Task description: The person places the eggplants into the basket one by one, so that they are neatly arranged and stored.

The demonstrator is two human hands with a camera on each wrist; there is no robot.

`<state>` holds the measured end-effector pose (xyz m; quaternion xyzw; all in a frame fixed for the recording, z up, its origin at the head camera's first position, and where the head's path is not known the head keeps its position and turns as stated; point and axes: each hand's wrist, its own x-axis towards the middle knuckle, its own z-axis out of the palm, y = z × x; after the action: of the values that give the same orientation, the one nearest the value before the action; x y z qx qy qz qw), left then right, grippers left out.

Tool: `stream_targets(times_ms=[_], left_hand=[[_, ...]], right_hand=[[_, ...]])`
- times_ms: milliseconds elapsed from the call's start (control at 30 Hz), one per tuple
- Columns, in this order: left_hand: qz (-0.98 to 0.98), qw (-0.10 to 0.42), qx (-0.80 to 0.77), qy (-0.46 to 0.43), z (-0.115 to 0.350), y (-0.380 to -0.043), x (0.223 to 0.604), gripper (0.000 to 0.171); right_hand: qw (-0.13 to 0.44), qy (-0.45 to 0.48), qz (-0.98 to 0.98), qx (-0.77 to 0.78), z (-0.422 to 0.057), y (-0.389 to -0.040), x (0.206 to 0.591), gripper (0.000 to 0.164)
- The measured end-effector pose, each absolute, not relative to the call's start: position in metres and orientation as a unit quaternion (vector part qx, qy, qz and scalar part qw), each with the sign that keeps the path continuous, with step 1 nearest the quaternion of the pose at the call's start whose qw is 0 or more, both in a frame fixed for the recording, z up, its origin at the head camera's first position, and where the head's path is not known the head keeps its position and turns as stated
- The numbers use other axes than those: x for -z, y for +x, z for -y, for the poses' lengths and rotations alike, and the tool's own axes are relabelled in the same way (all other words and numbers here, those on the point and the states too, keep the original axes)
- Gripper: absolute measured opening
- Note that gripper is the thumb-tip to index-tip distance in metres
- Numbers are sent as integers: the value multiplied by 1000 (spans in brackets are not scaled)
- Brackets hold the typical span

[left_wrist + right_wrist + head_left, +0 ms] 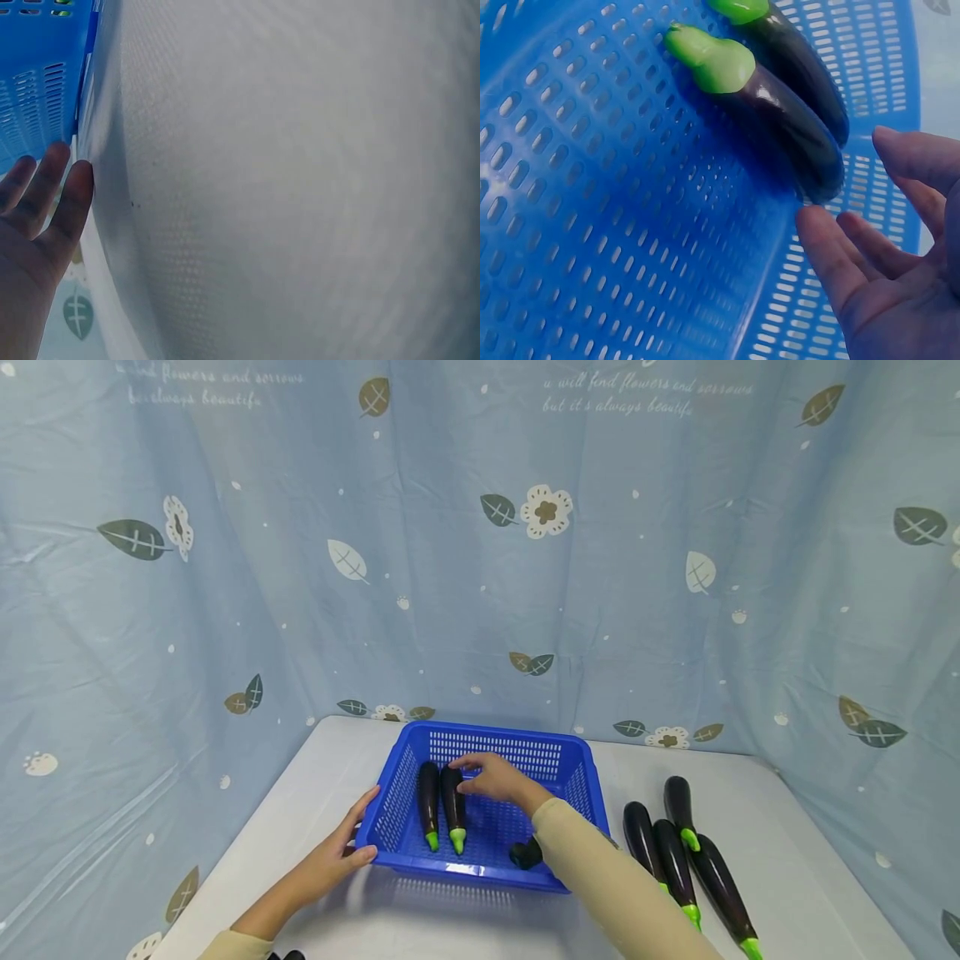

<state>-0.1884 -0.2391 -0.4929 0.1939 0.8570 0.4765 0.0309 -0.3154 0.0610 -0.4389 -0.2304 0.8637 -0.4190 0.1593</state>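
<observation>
A blue perforated plastic basket (465, 866) stands on the table, with two dark eggplants lying side by side in its left part. Over the upper end of the inner eggplant (453, 802) hovers my right hand (491, 777), its fingers spread. The right wrist view shows a small gap between those fingers and the eggplant's rounded end (821, 176). The outer eggplant (428, 802) lies closer to the basket's left wall, green stem towards me. At the left rim, my left hand (330, 852) rests against the basket with extended fingers, not wrapped round it.
Several more eggplants (678, 868) lie in a loose group on the white table (810, 852), right of the basket. A small black object (525, 854) shows beside my right sleeve. Behind the table hangs a blue patterned curtain (615, 610).
</observation>
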Motion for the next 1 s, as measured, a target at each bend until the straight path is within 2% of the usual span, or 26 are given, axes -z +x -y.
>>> stream_targets(times_ms=[467,733,1000], left_hand=[[-858,44,-478,185,241,-190,495,84],[-856,44,-480,188,241,-190,495,84],[-855,48,-483,185,240,-191,495,83]], right_hand=[[160,-218,-863,427,-81,-315,435,39],[141,-231,-860,432,-91,-315,430,42],[145,-194,-865,440,-105,-312,424,42]])
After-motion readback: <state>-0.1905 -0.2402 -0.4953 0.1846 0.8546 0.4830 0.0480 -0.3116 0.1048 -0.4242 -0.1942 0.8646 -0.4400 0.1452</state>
